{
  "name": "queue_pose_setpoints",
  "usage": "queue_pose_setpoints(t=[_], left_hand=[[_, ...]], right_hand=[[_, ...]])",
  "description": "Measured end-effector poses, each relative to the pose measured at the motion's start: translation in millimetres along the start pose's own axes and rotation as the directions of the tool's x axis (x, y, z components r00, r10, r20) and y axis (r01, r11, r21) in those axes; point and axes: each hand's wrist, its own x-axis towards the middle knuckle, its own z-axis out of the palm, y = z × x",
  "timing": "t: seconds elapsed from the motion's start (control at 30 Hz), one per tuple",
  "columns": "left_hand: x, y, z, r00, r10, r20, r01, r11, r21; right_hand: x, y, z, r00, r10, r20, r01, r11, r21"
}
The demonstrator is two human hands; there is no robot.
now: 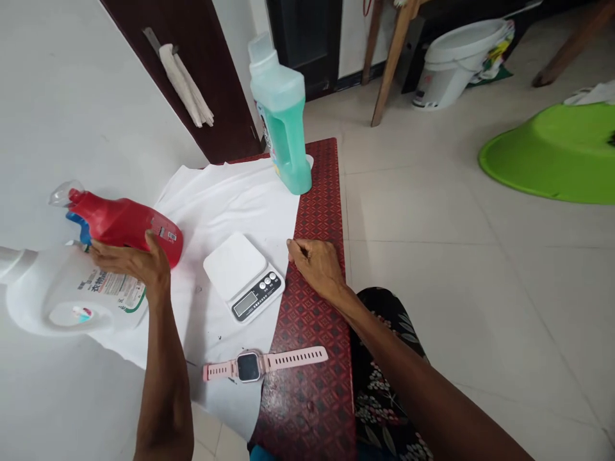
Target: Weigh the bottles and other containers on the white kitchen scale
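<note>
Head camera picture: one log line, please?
left hand: by red bottle; right hand: over patterned table; scale: on white cloth; watch: near scale

One red bottle [125, 219], one white bottle [41, 291] and one green bottle [281, 121] make three; a mostly hidden blue item [78, 225] may be a fourth. One scale [235, 266], one watch [248, 367], one bucket [444, 80] and one towel [185, 83] show.

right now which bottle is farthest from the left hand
The translucent teal bottle with a handle, standing at the far end of the red-patterned table; the red bottle and white handled jug are close by the left hand.
</note>
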Motion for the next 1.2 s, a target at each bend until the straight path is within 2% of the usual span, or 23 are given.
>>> queue_pose_setpoints(t=[0.1,0.23,0.43,0.53,0.6,0.7,0.83,0.9,1.07,1.2], left_hand=[[9,21,58.1,0.997,0.027,0.07,-0.026,1.0,-0.012],[34,30,127.5,0.987,0.037,0.156,-0.031,0.999,-0.043],[61,42,227.1,0.945,-0.081,0.316,0.141,0.975,-0.171],[63,53,263.8,0.952,-0.126,0.278,0.22,0.915,-0.338],[63,57,275.3,0.965,-0.138,0.223,0.222,0.884,-0.411],[61,56,272.7,0.978,-0.165,0.125,0.202,0.891,-0.406],[61,51,246.9,0.972,-0.225,-0.065,0.183,0.904,-0.386],[62,50,231.6,0.965,-0.237,-0.114,0.175,0.902,-0.395],[59,51,191.3,0.969,-0.2,-0.144,0.132,0.915,-0.38],[49,59,145.0,0.988,-0.118,-0.101,0.072,0.924,-0.375]], right_hand=[[1,0,1,1.0,-0.004,0.014,0.004,1.0,-0.014],[2,-2,0,1.0,0.0,0.027,0.001,0.999,-0.053],[0,-11,-8,0.997,0.024,0.07,-0.018,0.995,-0.098],[1,-14,-11,0.995,0.044,0.085,-0.03,0.987,-0.155],[2,-15,-12,0.994,0.058,0.094,-0.041,0.984,-0.176],[2,-17,-14,0.992,0.065,0.108,-0.044,0.982,-0.183],[2,-19,-16,0.988,0.082,0.128,-0.057,0.981,-0.187],[1,-19,-16,0.99,0.08,0.118,-0.057,0.982,-0.182],[1,-16,-13,0.996,0.045,0.08,-0.032,0.987,-0.157],[1,-13,-9,0.999,0.028,0.039,-0.022,0.988,-0.15]])
